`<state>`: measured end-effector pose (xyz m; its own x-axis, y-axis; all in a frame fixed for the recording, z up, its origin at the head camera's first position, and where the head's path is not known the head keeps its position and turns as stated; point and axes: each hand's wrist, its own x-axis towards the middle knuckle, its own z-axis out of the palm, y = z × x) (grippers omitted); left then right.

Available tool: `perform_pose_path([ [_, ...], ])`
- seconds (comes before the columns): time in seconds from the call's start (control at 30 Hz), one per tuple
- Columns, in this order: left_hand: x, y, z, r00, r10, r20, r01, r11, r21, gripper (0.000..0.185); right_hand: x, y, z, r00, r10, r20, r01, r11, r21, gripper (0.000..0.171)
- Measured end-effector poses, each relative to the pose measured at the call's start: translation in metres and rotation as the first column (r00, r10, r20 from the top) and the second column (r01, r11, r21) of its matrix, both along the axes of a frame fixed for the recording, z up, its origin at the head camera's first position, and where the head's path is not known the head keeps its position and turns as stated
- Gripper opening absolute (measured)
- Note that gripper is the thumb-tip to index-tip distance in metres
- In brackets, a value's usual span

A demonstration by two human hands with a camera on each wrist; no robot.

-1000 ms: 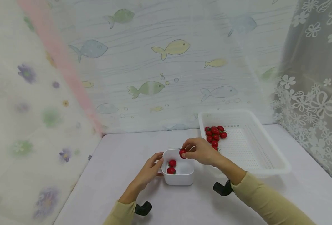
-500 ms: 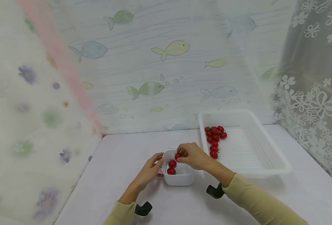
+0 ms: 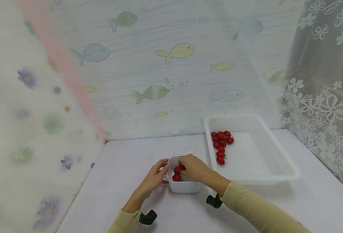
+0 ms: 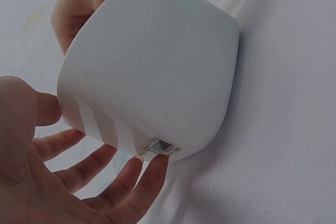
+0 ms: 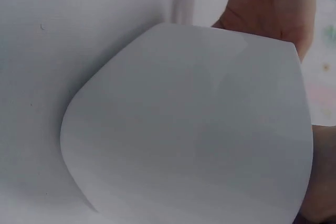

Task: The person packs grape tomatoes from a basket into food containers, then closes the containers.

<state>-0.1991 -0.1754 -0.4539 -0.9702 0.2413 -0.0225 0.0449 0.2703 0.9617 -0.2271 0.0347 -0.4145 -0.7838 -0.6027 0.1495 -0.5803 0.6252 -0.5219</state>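
Note:
A small white square container (image 3: 185, 187) stands on the table, with two cherry tomatoes (image 3: 176, 177) at its left side. My left hand (image 3: 154, 174) rests against its left wall; the left wrist view shows spread fingers (image 4: 128, 187) touching the side by a barcode label, thumb at the rim. Reaching down inside the container, my right hand (image 3: 196, 169) holds another cherry tomato (image 3: 182, 167), mostly hidden by its fingers. In the right wrist view the container wall (image 5: 189, 124) covers the right fingertips.
Right of the container is a large white perforated basket (image 3: 276, 152) with several cherry tomatoes (image 3: 221, 149) along its left side. A patterned curtain (image 3: 171, 97) hangs behind the white-covered table (image 3: 130, 155). Dark wrist-camera mounts (image 3: 214, 201) stick out below both wrists.
My right hand has moved left and down with its cherry tomato, from above the right part of the container to inside it. My left hand stays at the container's left wall.

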Motion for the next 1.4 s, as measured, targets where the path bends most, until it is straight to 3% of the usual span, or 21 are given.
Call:
perform_pose_path([
  [0.47,0.001,0.001,0.0,1.0,0.009,-0.009,-0.009,1.0,-0.001,0.044,-0.001,-0.01,-0.005,0.994,-0.026,-0.11,0.046,0.983,0.18,0.015],
  [0.7,0.0,0.002,-0.001,1.0,0.012,-0.008,-0.012,1.0,-0.008,0.044,-0.006,-0.013,-0.009,0.994,-0.027,-0.103,0.05,0.973,0.226,0.015],
  [0.9,0.0,0.002,-0.001,1.0,0.004,-0.01,-0.004,1.0,0.004,0.043,-0.008,-0.014,-0.009,0.996,-0.024,-0.082,0.04,0.977,0.208,0.018],
  [1.17,0.0,0.002,0.0,1.0,-0.002,-0.01,0.002,1.0,0.005,0.042,-0.005,-0.01,0.008,1.0,-0.012,0.02,0.007,0.974,0.226,0.019],
  [1.4,0.0,0.002,0.001,1.0,0.001,-0.006,-0.001,1.0,0.001,0.042,0.003,0.006,0.031,1.0,-0.014,0.012,0.01,0.955,0.295,0.038],
])
